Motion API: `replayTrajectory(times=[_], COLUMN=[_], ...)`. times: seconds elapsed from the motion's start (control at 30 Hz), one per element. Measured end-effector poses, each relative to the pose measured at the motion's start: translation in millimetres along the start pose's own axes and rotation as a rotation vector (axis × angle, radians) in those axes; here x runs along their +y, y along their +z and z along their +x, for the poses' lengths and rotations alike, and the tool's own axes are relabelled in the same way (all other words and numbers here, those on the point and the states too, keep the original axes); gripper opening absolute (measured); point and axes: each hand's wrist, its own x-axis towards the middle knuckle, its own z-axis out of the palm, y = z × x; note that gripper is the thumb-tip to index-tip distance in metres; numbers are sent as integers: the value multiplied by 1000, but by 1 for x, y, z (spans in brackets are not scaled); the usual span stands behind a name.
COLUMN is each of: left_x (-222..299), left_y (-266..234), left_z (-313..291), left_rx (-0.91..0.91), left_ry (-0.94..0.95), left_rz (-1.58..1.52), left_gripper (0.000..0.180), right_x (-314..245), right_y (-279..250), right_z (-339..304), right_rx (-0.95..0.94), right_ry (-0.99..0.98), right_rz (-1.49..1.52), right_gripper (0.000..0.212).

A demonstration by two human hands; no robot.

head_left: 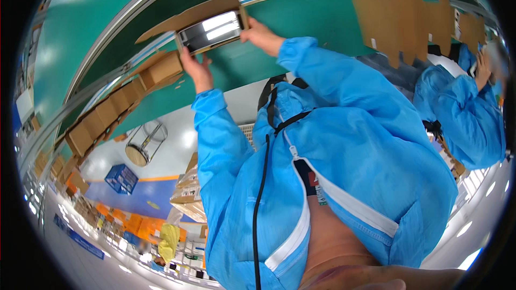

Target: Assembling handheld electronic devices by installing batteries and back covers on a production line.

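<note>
An open cardboard box (180, 48) is held at its two ends between both hands, at the worktop's near side; whether it is lifted off the green worktop (317, 21) or rested on it cannot be told. Its left end is gripped by the left hand (199, 71), the fingers laid against the outer wall, and its right end by the right hand (262, 37). Inside the box, a dark glossy panel (196, 39) is seen, crossed by two bright reflections. To the left, small brown cartons (113, 99) are lined up; to the right, flat cardboard blanks (403, 19) are laid near a co-worker's blue sleeve (462, 115).
</note>
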Motion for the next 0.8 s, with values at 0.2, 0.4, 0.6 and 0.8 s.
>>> replayTrajectory(times=[0.2,0.4,0.6,0.8], left_x=[-19,-66,-70,-54], left_y=[33,9,156,201], left_z=[-24,-95,-205,-244], left_rx=[79,-108,-980,-1261], left_ry=[25,-307,-410,219], left_rz=[118,228,570,915], left_gripper=[52,41,51,86], right_x=[16,-36,6,-1], right_y=[-55,-212,-288,-224], right_z=[-30,-198,-220,-182], right_rx=[300,1405,1070,971], right_ry=[-206,-743,-48,-250], right_rz=[1,-914,-1000,-614], right_gripper=[65,49,27,22])
